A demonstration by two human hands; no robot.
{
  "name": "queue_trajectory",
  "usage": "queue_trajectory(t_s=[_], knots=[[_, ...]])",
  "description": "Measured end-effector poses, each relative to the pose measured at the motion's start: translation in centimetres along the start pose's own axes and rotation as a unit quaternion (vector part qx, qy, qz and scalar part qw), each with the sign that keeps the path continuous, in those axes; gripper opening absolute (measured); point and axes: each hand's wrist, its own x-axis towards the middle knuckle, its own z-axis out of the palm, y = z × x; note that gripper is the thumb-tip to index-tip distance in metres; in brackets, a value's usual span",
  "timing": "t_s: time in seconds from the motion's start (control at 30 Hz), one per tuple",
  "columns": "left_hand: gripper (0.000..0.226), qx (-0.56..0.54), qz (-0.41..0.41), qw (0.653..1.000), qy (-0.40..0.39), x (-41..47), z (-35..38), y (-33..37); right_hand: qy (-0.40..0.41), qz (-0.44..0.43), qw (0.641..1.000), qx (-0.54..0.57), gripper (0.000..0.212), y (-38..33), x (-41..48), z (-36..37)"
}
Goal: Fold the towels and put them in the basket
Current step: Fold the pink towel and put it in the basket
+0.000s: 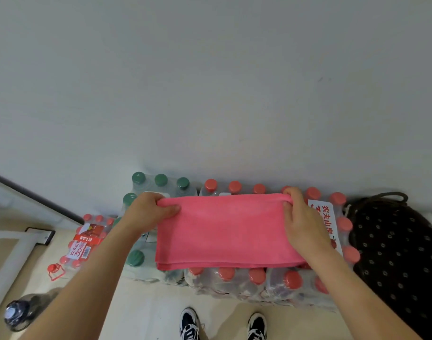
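while the left hand [148, 212] and right hand [303, 224] each pinch a far corner of it, fingers curled round the bunched edge, the towel [224, 231] lies on shrink-wrapped bottles [234, 276] by the wall [210, 94]. it is plain pink, folded into a flat rectangle with stacked layers showing along the near side. its long axis runs left to right, parallel to the wall, and a dotted dark bag [393, 253] sits just to its right.
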Motion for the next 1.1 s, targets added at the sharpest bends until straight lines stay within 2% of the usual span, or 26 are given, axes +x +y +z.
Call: queue_trajectory(t_s=[0.1, 0.17, 0.3, 0.4, 0.5, 0.57, 0.67, 0.93, 1.03, 1.1], knots=[[0.023, -0.179, 0.005, 0.984, -0.019, -1.3, 2.5, 0.9, 0.018, 0.016, 0.999, -0.032, 0.018, 1.7, -0.1, -2.3], [0.024, -0.230, 0.007, 0.973, 0.000, -1.6, 4.9, 2.0, 0.039, 0.042, 0.996, -0.066, 0.019, 3.3, -0.1, -3.7], [0.034, -0.203, 0.055, 0.970, 0.123, -0.8, 9.1, 3.8, 0.071, 0.099, 0.985, -0.121, 0.023, 5.7, -0.2, -4.9], [0.041, -0.090, 0.116, 0.971, 0.189, -1.2, 10.3, 3.6, 0.103, 0.104, 0.977, -0.153, 0.032, 6.3, -1.0, -4.9], [0.026, 0.025, 0.165, 0.966, 0.196, -3.4, 10.2, 2.4, 0.091, 0.017, 0.989, -0.112, 0.034, 5.0, -2.6, -3.6], [0.023, 0.087, 0.152, 0.971, 0.165, -5.0, 10.0, 1.2, 0.027, -0.084, 0.995, -0.053, 0.028, 2.8, -4.3, -1.8], [0.027, 0.098, 0.114, 0.979, 0.138, -6.8, 10.1, 0.1, -0.050, -0.217, 0.974, -0.047, 0.025, -0.4, -6.3, 1.7], [0.022, -0.101, 0.003, 0.988, 0.118, -7.3, 10.2, 1.1, -0.072, -0.232, 0.967, -0.079, 0.034, -1.5, -5.5, 4.2], [0.019, -0.251, -0.033, 0.962, 0.099, -7.5, 9.8, 1.7, -0.057, -0.211, 0.973, -0.070, 0.036, -1.6, -5.1, 4.1], [0.018, -0.336, -0.044, 0.938, 0.077, -7.7, 9.4, 1.9, -0.039, -0.218, 0.972, -0.075, 0.026, -1.7, -5.1, 4.1]])
